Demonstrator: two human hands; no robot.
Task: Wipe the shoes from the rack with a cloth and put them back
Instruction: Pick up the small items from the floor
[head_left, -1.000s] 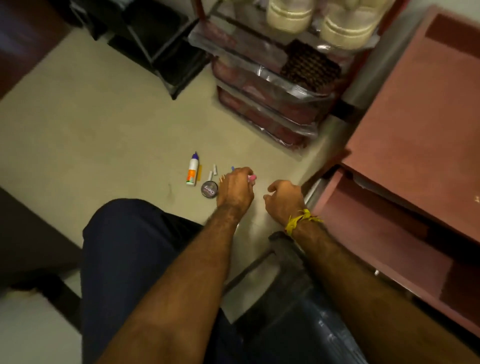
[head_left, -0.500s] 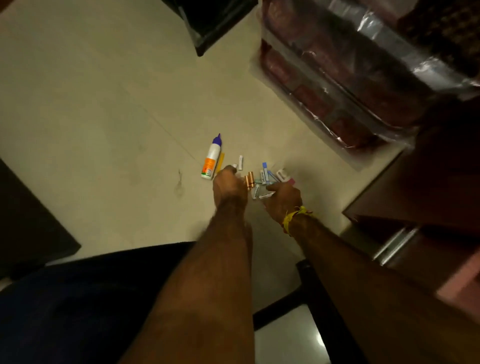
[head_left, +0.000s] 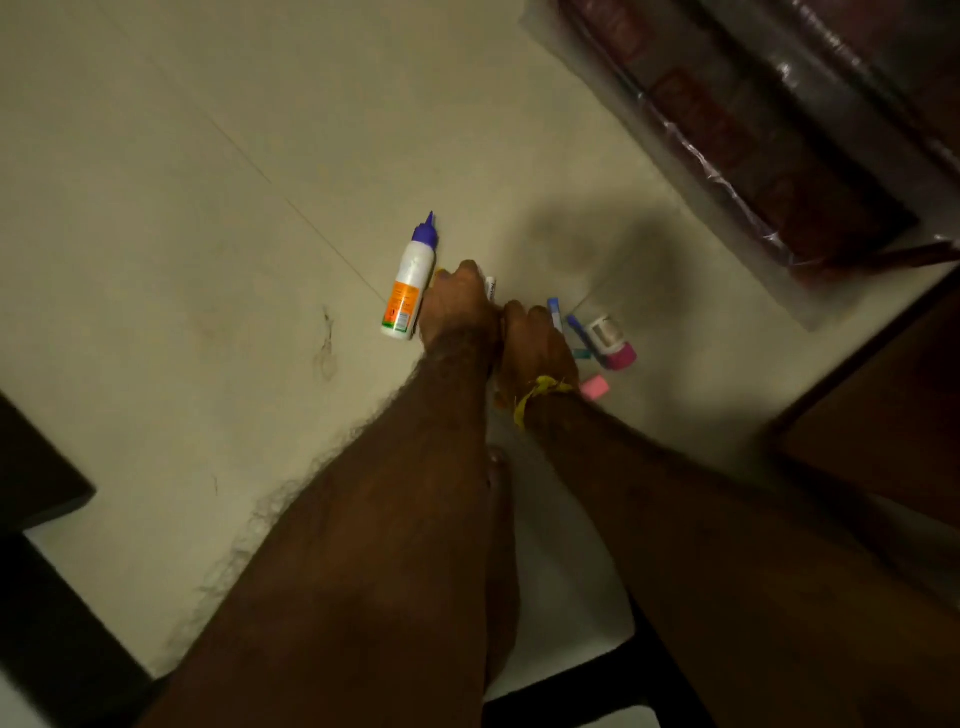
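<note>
My left hand (head_left: 457, 309) and my right hand (head_left: 535, 340) are down on the floor side by side, knuckles up and touching each other. Their fingers curl under among small loose items, and what they hold is hidden. A yellow thread circles my right wrist. The plastic-covered shoe rack (head_left: 727, 130) stands at the top right with only its lower shelves in view. No shoe or cloth shows.
A white glue bottle (head_left: 410, 283) with a purple cap lies just left of my left hand. A small white tube (head_left: 490, 286), blue-capped tubes (head_left: 555, 312), a white-and-pink container (head_left: 610, 340) and a pink eraser (head_left: 595, 387) lie around my right hand. Brown furniture (head_left: 883, 415) stands right.
My head has dropped closer to the floor and the shoes on the rack left the view. My two hands have come together over the small items, covering the copper-coloured pieces.
</note>
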